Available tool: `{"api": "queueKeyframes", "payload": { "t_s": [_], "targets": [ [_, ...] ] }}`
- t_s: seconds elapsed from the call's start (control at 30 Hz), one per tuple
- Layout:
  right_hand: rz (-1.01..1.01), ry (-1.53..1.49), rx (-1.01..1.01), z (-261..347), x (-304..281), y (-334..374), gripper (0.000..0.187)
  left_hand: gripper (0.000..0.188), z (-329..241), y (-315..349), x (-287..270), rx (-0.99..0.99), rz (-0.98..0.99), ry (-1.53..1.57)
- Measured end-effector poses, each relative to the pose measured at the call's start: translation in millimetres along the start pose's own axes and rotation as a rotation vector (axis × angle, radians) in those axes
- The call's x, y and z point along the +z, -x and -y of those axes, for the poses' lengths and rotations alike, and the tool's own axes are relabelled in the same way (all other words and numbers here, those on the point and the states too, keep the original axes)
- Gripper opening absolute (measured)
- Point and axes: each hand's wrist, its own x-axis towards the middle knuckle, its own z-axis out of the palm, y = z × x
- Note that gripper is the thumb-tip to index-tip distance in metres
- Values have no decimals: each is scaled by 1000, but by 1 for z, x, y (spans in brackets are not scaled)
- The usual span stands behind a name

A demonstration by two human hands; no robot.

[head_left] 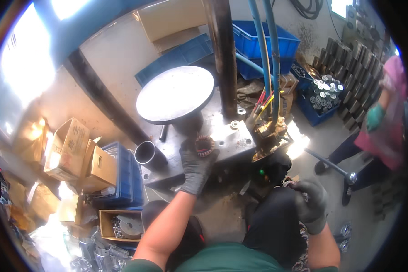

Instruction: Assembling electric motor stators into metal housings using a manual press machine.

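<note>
My left hand (196, 165), in a dark grey glove, grips a motor stator (204, 146), a small ring with copper-coloured windings and pale teeth. It is at the front edge of the steel press table (233, 144), below a round pale metal plate (176, 94). To the left of that hand a hollow metal cylinder (148, 155) stands upright on the table. My right hand (313, 205), gloved too, is curled beside my right knee. Small metallic, ring-like parts show at its fingers, but what it holds is mostly hidden.
Dark posts (222, 59) rise from the table. Blue hoses (274, 59) run to a greasy fixture with a ball-ended lever (350, 177). Cartons (68, 149), a blue crate (122, 174) and a parts box (120, 225) lie left. Another person (385, 118) stands right, near a crate of metal parts (319, 115).
</note>
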Motion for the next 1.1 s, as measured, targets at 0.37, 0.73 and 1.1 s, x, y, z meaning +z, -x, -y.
{"api": "queueKeyframes", "payload": {
  "t_s": [0.37,0.73,1.1],
  "targets": [
    [249,-870,610,-10,196,-132,45,75,1,-14,-16,-316,83,503],
    [409,-1380,930,27,201,-112,41,85,-17,4,-56,155,196,590],
    [214,-1191,508,35,192,-118,60,112,-19,23,-36,-104,266,598]
  ]
}}
